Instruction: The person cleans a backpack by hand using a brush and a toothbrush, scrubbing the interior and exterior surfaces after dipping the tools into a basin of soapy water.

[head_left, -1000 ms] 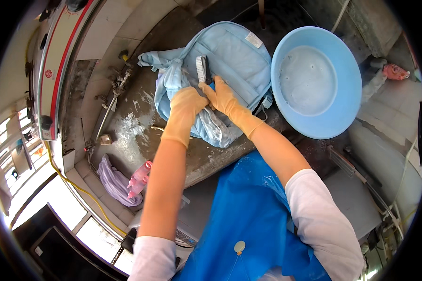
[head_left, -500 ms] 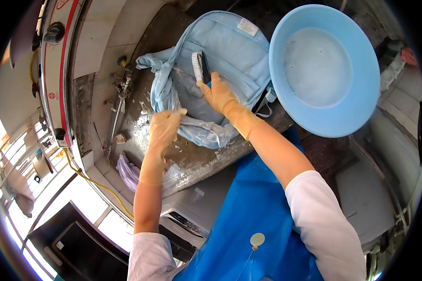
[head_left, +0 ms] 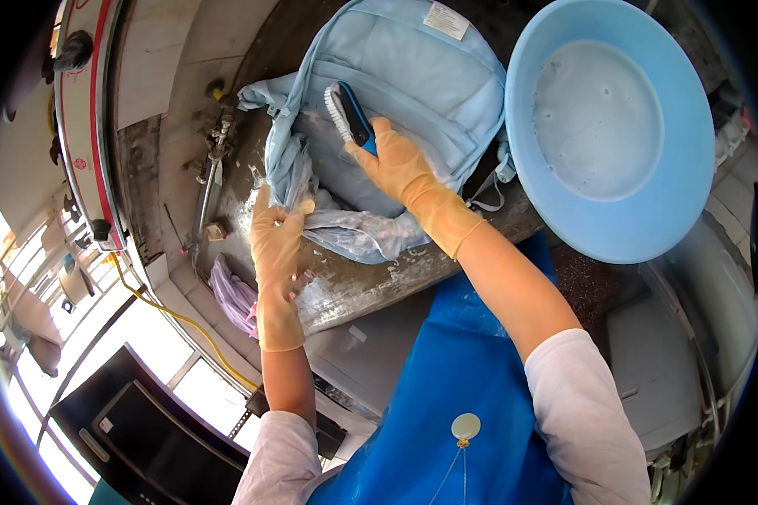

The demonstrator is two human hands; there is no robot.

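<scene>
A wet, light blue backpack [head_left: 421,67] lies opened out, with its grey inner side partly bared. My right hand [head_left: 400,168], in a cream rubber glove, is closed around the blue and black handle of a scrub brush [head_left: 358,122]. The white bristles face left, over the inside of the bag. At the bag's lower left edge, my gloved left hand [head_left: 278,244] pinches the bunched, soapy fabric between thumb and fingers. Part of that fabric is hidden by the hand.
A large light blue basin [head_left: 526,177] of sudsy water stands right of the bag. The wet worktop [head_left: 354,295] carries foam. Left are a metal tap pipe [head_left: 210,189], a purple cloth [head_left: 232,295] and a yellow hose [head_left: 177,318]. A blue apron [head_left: 446,379] covers my front.
My left hand has shifted slightly left and turned, its fingers now pointing up along the fabric edge. The brush in my right hand has tilted and moved a little left across the bag.
</scene>
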